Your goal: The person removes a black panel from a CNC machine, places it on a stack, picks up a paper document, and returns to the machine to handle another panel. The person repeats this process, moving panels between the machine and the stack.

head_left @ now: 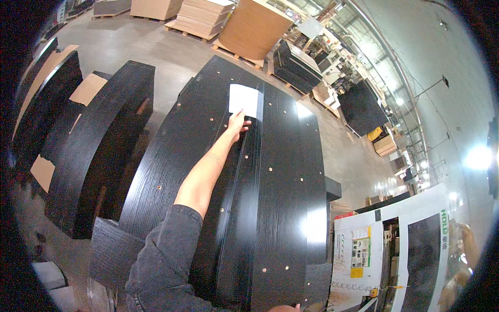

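My left hand (pixel 238 126) reaches far forward over a stack of black wood-grain panels (pixel 286 151). A white sheet of paper (pixel 243 100) lies at the far part of the panels, and its near edge is pinched at my left fingertips. The other fingers of that hand are partly curled. Small round holes are spread over the panels' top faces. At the bottom edge a small bit of my right hand (pixel 285 308) shows close to the panels; its fingers are mostly cut off from view.
More stacks of black panels (pixel 104 140) stand on the left, some with torn brown cardboard (pixel 88 89). Pallets of brown boards (pixel 254 28) stand at the back. A white machine cabinet (pixel 358 255) is at the right, and grey floor (pixel 343 151) runs between.
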Demonstrator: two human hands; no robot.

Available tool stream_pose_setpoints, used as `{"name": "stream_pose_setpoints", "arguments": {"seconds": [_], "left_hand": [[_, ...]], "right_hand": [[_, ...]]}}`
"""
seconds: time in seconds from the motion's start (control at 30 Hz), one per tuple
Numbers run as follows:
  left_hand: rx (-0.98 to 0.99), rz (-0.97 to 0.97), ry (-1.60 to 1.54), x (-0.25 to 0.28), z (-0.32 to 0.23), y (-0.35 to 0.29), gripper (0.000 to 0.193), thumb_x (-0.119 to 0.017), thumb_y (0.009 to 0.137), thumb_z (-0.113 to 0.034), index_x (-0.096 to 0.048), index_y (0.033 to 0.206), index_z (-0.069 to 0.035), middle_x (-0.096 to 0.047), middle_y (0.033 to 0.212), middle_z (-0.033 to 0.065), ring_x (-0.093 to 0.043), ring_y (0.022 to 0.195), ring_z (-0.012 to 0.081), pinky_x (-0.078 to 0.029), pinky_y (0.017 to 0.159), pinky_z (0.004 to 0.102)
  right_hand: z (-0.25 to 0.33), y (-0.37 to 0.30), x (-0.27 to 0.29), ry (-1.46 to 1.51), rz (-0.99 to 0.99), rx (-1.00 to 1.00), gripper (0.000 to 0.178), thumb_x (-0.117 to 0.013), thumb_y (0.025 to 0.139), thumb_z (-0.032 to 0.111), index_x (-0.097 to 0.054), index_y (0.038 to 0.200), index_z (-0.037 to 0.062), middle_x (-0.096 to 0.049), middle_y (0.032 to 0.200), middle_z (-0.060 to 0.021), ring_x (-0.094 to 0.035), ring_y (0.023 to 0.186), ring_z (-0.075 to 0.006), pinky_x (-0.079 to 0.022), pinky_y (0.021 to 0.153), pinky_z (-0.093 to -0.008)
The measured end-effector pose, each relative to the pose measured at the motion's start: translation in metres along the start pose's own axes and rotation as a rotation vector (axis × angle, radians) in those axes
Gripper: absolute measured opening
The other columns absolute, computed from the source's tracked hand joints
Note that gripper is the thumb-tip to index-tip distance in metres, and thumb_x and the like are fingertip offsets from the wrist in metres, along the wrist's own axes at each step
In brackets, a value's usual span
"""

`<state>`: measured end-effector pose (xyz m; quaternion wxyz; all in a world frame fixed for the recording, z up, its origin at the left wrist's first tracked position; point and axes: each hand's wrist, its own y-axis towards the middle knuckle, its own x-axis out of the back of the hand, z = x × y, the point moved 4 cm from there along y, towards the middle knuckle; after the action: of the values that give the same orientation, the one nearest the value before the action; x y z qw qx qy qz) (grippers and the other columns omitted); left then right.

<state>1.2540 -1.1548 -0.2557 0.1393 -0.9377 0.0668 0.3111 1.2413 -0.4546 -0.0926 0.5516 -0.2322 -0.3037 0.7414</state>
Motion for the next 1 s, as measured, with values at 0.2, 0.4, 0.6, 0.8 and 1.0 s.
{"name": "stream_pose_setpoints", "arguments": {"seconds": [0.2, 0.4, 0.6, 0.8, 1.0], "left_hand": [[-0.006, 0.049, 0.058, 0.003, -0.006, 0.032, 0.050, -0.046, 0.108, -0.027, -0.045, 0.152, -0.005, -0.065, 0.130, 0.0108, -0.072, 0.091, 0.0192, -0.054, 0.067, 0.0324], [-0.022, 0.064, 0.181, 0.024, -0.030, 0.018, 0.050, -0.041, 0.108, -0.024, -0.043, 0.152, 0.001, -0.065, 0.128, 0.0157, -0.073, 0.084, 0.0199, -0.057, 0.063, 0.0335], [-0.424, -0.335, 0.914, 0.082, -0.085, -0.038, 0.028, -0.063, 0.093, -0.027, -0.078, 0.101, -0.005, -0.077, 0.090, 0.0159, -0.076, 0.072, 0.0220, -0.060, 0.074, 0.0387], [-0.143, 0.382, 0.977, 0.169, -0.151, -0.090, 0.020, -0.074, 0.089, -0.010, -0.074, 0.107, -0.004, -0.069, 0.086, 0.0037, -0.067, 0.075, 0.0130, -0.057, 0.060, 0.0277], [-0.160, 0.508, 1.277, 0.232, -0.196, -0.177, 0.021, -0.078, 0.088, -0.016, -0.077, 0.107, -0.007, -0.072, 0.090, 0.0019, -0.059, 0.080, 0.0112, -0.047, 0.074, 0.0290]], "right_hand": [[0.013, -0.035, -0.033, -0.025, -0.113, -0.088, 0.074, -0.059, 0.100, 0.054, -0.048, 0.147, -0.0016, -0.056, 0.145, -0.0160, -0.054, 0.131, -0.0326, -0.044, 0.111, -0.0466], [0.020, -0.044, -0.051, 0.000, -0.106, -0.107, 0.081, -0.057, 0.099, 0.060, -0.046, 0.149, -0.0024, -0.055, 0.148, -0.0161, -0.052, 0.134, -0.0333, -0.042, 0.113, -0.0472], [0.011, -0.006, 0.010, 0.096, 0.146, 0.038, 0.082, -0.056, 0.100, 0.061, -0.045, 0.150, -0.0024, -0.054, 0.149, -0.0157, -0.051, 0.135, -0.0330, -0.042, 0.113, -0.0468], [0.006, -0.009, 0.009, 0.026, 0.051, 0.054, 0.081, -0.053, 0.102, 0.061, -0.045, 0.150, -0.0045, -0.053, 0.149, -0.0177, -0.053, 0.131, -0.0354, -0.042, 0.112, -0.0457], [0.007, -0.040, -0.024, -0.077, -0.001, 0.044, 0.076, -0.054, 0.103, 0.057, -0.047, 0.148, -0.0050, -0.055, 0.146, -0.0178, -0.053, 0.130, -0.0351, -0.040, 0.113, -0.0452]]}}
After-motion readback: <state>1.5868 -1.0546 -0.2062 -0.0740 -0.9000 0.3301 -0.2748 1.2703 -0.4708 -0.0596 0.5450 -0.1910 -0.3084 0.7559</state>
